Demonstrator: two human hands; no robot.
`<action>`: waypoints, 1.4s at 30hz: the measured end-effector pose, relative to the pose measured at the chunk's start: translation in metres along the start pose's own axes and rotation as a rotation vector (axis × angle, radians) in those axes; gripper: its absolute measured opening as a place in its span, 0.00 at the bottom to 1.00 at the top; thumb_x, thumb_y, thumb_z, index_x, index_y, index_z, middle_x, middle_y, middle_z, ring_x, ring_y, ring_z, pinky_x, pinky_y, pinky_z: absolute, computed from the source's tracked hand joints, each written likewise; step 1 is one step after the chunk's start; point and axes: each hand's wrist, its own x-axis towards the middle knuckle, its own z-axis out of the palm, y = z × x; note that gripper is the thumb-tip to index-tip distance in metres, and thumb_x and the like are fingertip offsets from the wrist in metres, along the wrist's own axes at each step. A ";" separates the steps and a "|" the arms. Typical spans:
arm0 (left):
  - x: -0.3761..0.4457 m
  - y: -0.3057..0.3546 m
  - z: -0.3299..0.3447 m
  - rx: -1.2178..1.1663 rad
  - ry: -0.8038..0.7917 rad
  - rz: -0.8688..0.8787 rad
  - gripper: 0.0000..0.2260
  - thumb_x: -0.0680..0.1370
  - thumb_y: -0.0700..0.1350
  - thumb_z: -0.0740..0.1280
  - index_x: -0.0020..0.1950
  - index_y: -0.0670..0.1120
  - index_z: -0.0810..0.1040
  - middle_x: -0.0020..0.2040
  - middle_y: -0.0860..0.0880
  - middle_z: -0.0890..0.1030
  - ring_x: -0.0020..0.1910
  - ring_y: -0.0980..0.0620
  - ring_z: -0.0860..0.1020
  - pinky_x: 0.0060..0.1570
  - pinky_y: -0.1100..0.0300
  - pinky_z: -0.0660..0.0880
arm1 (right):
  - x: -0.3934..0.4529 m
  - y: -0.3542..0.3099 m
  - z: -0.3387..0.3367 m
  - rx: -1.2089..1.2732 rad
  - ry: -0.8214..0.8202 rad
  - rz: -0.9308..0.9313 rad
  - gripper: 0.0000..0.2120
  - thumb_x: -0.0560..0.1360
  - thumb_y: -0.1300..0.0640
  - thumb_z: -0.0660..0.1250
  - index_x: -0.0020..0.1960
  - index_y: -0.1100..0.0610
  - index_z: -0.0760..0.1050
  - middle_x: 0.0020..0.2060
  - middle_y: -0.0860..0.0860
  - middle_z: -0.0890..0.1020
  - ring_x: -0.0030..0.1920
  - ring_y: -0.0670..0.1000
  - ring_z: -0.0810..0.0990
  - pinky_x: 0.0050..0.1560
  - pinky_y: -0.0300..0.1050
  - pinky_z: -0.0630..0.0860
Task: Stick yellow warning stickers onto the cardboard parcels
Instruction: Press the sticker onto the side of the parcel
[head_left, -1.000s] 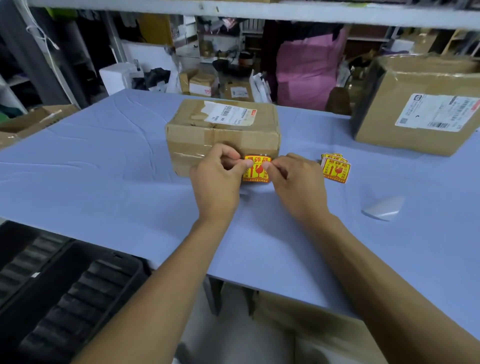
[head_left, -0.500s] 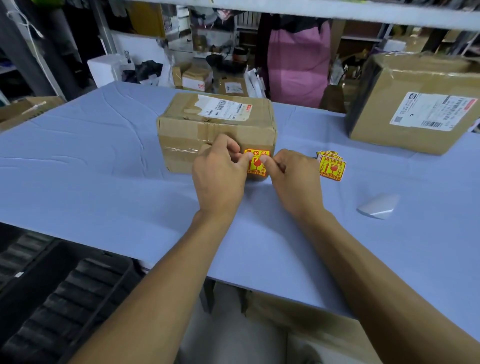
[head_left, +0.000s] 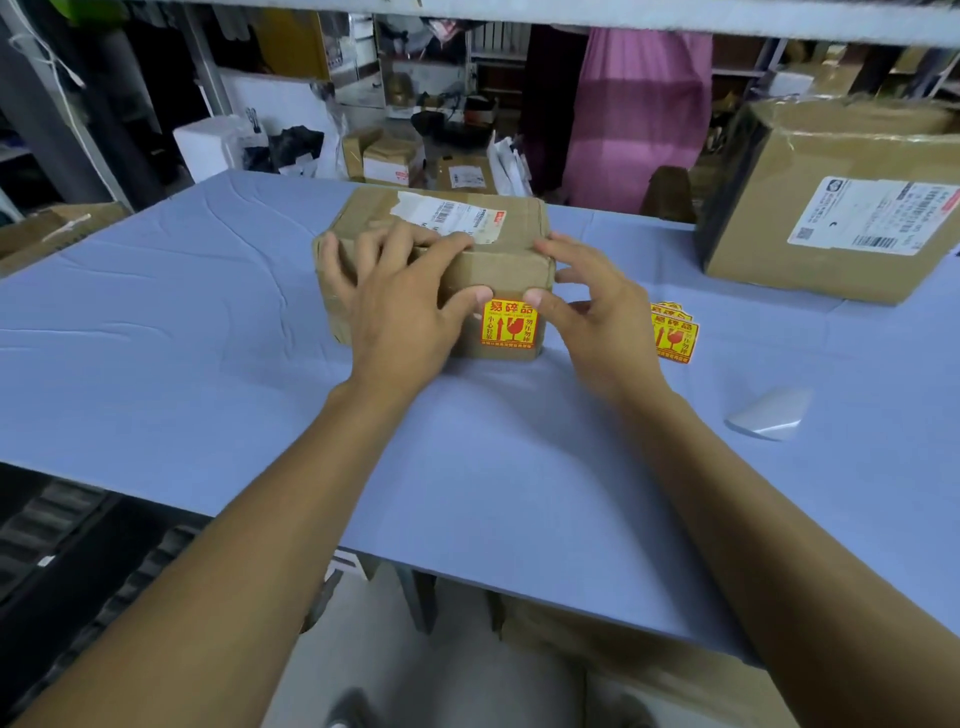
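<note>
Head view: small cardboard parcel (head_left: 498, 270) sits at frame centre on the blue worktop (head_left: 156, 364), white shipping label (head_left: 452, 215) on its top face, yellow warning sticker (head_left: 509, 325) stuck flat on the near side face, lower right part of that face. Left hand (head_left: 400, 306) lies over the parcel's near-left edge, fingers spread and fairly straight across the top and front, thumb tip touching the cardboard just left of the sticker's upper corner; it looks wide, not gripping. Right hand (head_left: 592, 312) is at the parcel's right corner, fingers loosely spread and slightly bent, thumb tip touching the sticker's upper right corner, upper fingers reaching to the parcel's top right edge; holds nothing I can see. Small stack of spare stickers (head_left: 675, 332) lies on the worktop just right of the right hand, partly hidden by it. White curled backing paper (head_left: 769, 415) lies further right and nearer the camera, apart from the stack. Larger cardboard box (head_left: 810, 208) with its own white label stands at upper right of the frame, well apart from the small parcel. Pink fabric (head_left: 634, 114) hangs behind the worktop at top centre, more small boxes (head_left: 384, 158) on the far side at upper centre-left. Black ribbed trays (head_left: 78, 561) at lower left below the worktop edge
</note>
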 end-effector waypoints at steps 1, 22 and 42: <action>0.000 0.000 0.000 0.005 0.007 0.004 0.23 0.72 0.67 0.65 0.63 0.59 0.77 0.59 0.52 0.77 0.65 0.45 0.69 0.73 0.36 0.48 | 0.000 0.002 0.001 0.019 0.007 0.003 0.21 0.74 0.55 0.72 0.66 0.51 0.75 0.69 0.48 0.75 0.56 0.45 0.79 0.51 0.45 0.80; -0.005 -0.004 0.007 0.024 -0.012 0.047 0.34 0.67 0.72 0.65 0.67 0.55 0.73 0.59 0.47 0.74 0.66 0.44 0.67 0.73 0.36 0.42 | -0.001 0.009 -0.004 0.040 -0.101 -0.001 0.29 0.72 0.54 0.75 0.70 0.49 0.71 0.70 0.44 0.73 0.59 0.43 0.78 0.54 0.38 0.79; -0.010 -0.004 0.011 0.117 -0.028 0.110 0.43 0.60 0.72 0.69 0.69 0.51 0.68 0.65 0.46 0.71 0.71 0.44 0.63 0.73 0.35 0.41 | -0.009 0.014 -0.001 -0.083 -0.211 -0.038 0.44 0.66 0.55 0.79 0.75 0.50 0.61 0.77 0.47 0.63 0.65 0.48 0.73 0.66 0.47 0.73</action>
